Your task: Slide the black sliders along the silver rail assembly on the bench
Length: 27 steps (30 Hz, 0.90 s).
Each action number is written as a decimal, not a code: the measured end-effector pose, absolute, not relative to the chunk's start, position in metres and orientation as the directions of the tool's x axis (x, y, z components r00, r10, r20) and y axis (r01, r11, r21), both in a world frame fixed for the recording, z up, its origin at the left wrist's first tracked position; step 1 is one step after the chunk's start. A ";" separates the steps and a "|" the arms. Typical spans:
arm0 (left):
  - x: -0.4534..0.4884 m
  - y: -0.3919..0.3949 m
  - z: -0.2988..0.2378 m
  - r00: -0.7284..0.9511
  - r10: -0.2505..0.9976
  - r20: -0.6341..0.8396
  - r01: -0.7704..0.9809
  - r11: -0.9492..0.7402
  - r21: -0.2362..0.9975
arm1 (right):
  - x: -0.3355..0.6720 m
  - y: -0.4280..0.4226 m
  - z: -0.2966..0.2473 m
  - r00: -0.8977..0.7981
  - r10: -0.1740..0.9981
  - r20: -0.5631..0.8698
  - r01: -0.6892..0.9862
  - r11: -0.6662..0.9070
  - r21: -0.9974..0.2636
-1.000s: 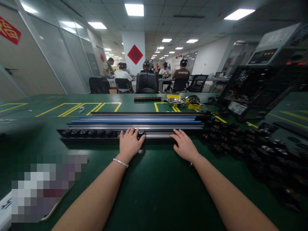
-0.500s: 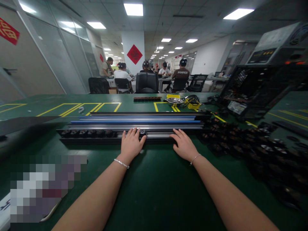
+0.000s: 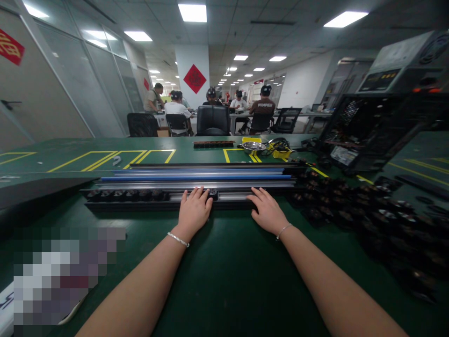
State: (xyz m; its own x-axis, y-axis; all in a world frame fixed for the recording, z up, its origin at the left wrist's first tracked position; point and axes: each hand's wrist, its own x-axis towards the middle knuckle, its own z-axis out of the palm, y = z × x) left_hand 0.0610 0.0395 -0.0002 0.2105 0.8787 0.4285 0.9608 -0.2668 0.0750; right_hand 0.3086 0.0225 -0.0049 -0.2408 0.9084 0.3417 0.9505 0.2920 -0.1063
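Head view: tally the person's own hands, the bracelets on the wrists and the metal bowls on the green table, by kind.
Hands: 2, left hand, right hand
Bracelets: 2, left bracelet, right bracelet
Bowls: 1, metal bowl
Total: 5

Two bare hands are on the green bench (image 3: 224,262), the left hand (image 3: 193,213) and the right hand (image 3: 268,214). Each wears one thin silver bracelet (image 3: 178,239), so two. There is one long black tray (image 3: 133,200) and one long blue rail (image 3: 196,178). One round steel bowl (image 3: 253,147). Three red diamond-shaped signs (image 3: 194,78). Five people (image 3: 264,104) are at the far tables. The heap of small black parts (image 3: 368,215) is too blurred to count.
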 end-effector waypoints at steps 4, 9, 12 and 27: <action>0.061 0.039 0.001 0.210 0.881 0.423 0.962 -0.264 0.072 | 0.309 0.022 -0.005 -0.237 0.909 0.342 0.950 0.290 -0.113; 0.060 0.039 0.002 0.225 0.869 0.440 0.958 -0.279 0.062 | 0.309 0.023 -0.005 -0.238 0.908 0.345 0.951 0.290 -0.107; 0.059 0.040 0.000 0.230 0.861 0.455 0.957 -0.284 0.054 | 0.309 0.023 -0.006 -0.237 0.907 0.347 0.951 0.290 -0.106; 0.062 0.039 -0.005 0.237 0.816 0.527 0.919 -0.365 0.152 | 0.309 0.023 -0.006 -0.232 0.910 0.344 0.954 0.282 -0.104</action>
State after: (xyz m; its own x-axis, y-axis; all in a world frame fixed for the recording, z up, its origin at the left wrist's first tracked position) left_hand 0.0618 0.0391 -0.0048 0.2370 0.8159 0.5274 0.9186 -0.3649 0.1517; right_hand 0.3088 0.0226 -0.0063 -0.2318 0.9100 0.3438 0.9537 0.2822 -0.1041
